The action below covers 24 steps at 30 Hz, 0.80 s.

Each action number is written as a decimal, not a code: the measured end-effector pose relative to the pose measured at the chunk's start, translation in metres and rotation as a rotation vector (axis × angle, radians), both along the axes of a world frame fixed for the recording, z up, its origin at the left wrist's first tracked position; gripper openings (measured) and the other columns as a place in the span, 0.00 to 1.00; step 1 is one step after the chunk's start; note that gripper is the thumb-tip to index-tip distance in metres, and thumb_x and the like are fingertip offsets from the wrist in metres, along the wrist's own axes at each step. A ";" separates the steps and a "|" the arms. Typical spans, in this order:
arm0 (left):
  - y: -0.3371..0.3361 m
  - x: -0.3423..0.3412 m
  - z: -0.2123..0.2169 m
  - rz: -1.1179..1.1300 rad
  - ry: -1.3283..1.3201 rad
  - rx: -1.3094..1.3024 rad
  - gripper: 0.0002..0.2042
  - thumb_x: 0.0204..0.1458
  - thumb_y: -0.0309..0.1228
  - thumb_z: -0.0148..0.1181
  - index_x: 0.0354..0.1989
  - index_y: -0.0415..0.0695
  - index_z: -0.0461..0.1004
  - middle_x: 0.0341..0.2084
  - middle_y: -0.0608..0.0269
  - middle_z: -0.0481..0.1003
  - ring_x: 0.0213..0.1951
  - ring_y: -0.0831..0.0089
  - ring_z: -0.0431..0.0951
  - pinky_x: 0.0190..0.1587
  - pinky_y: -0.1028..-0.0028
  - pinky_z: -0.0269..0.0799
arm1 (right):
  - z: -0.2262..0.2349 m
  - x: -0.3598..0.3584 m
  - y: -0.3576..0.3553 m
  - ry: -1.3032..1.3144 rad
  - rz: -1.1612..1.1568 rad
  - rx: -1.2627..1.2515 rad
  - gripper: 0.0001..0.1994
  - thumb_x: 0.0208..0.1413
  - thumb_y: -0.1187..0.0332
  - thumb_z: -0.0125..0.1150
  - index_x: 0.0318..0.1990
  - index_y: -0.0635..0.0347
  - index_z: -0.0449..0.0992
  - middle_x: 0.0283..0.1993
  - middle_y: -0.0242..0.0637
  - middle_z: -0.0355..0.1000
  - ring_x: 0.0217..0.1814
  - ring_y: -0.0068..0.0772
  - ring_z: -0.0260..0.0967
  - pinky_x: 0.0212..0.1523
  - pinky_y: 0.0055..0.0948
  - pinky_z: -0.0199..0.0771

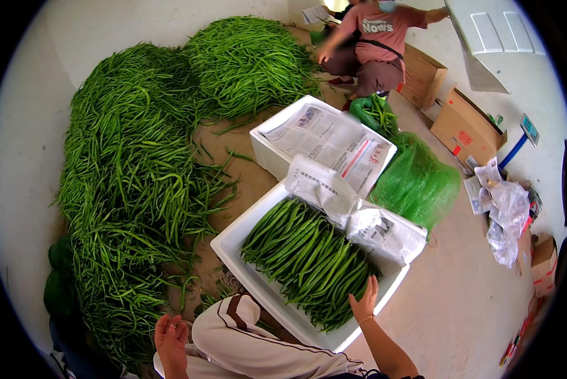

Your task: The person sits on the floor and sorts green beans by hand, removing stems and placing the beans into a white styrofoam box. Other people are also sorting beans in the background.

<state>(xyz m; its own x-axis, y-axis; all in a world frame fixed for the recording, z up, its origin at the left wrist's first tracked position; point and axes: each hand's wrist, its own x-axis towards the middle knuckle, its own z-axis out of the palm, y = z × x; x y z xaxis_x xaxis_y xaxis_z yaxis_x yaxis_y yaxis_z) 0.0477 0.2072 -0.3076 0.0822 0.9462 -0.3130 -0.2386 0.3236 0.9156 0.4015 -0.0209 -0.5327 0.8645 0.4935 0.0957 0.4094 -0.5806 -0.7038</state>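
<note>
Long green chili peppers (309, 262) lie side by side in a thick, neat layer inside a white foam box (233, 249) in front of me. My right hand (364, 300) rests against the right end of this layer, fingers extended and holding nothing. Beside my left knee, my left hand (172, 341) is raised with loosely bent fingers slightly apart; no object shows in it. Printed newspaper sheets (321, 186) line the box and fold up over its far side. A large heap of loose chili peppers (132, 170) spreads along my left.
Behind the box stands another foam box (274, 155) covered with newspaper. Green mesh bags (416, 183) sit to its right. Farther back are a crouching person (378, 44), cardboard boxes (466, 129), a scale display (530, 129) and clear plastic bags (507, 215). Another pepper heap (249, 66) lies at the back.
</note>
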 end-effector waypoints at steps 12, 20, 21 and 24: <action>0.158 0.097 -0.151 -0.581 0.935 0.521 0.23 0.45 0.25 0.54 0.51 0.40 0.55 0.50 0.49 0.58 0.52 0.54 0.57 0.53 0.62 0.56 | -0.131 -0.052 -0.112 0.496 -0.480 -0.139 0.50 0.40 0.55 0.60 0.58 0.74 0.30 0.63 0.56 0.29 0.66 0.45 0.26 0.64 0.30 0.25; 0.208 0.149 -0.253 -0.605 1.097 0.552 0.25 0.43 0.27 0.55 0.50 0.33 0.56 0.47 0.39 0.59 0.48 0.48 0.61 0.50 0.62 0.58 | -0.107 -0.034 -0.098 0.318 -0.574 -0.300 0.39 0.45 0.58 0.57 0.57 0.76 0.45 0.61 0.58 0.40 0.65 0.46 0.35 0.63 0.32 0.34; 0.207 0.150 -0.250 -0.656 1.121 0.527 0.24 0.42 0.28 0.55 0.49 0.32 0.58 0.45 0.40 0.61 0.47 0.48 0.62 0.49 0.62 0.58 | -0.100 -0.030 -0.098 0.357 -0.596 -0.162 0.35 0.40 0.66 0.58 0.54 0.72 0.47 0.57 0.55 0.46 0.60 0.44 0.43 0.58 0.32 0.43; 0.206 0.143 -0.235 -0.730 1.162 0.502 0.21 0.41 0.29 0.57 0.44 0.32 0.62 0.41 0.41 0.64 0.44 0.49 0.63 0.47 0.62 0.60 | -0.069 -0.012 -0.083 0.400 -0.638 0.070 0.32 0.30 0.83 0.60 0.47 0.63 0.52 0.46 0.47 0.59 0.47 0.39 0.60 0.46 0.32 0.63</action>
<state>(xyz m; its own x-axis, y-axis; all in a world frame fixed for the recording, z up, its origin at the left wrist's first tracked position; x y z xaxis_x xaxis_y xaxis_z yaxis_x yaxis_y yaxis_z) 0.1906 0.4127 -0.5423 0.5182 0.8331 -0.1934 0.7722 -0.3586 0.5245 0.3894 -0.1043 -0.6021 0.9559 -0.1095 -0.2726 -0.2853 -0.5681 -0.7719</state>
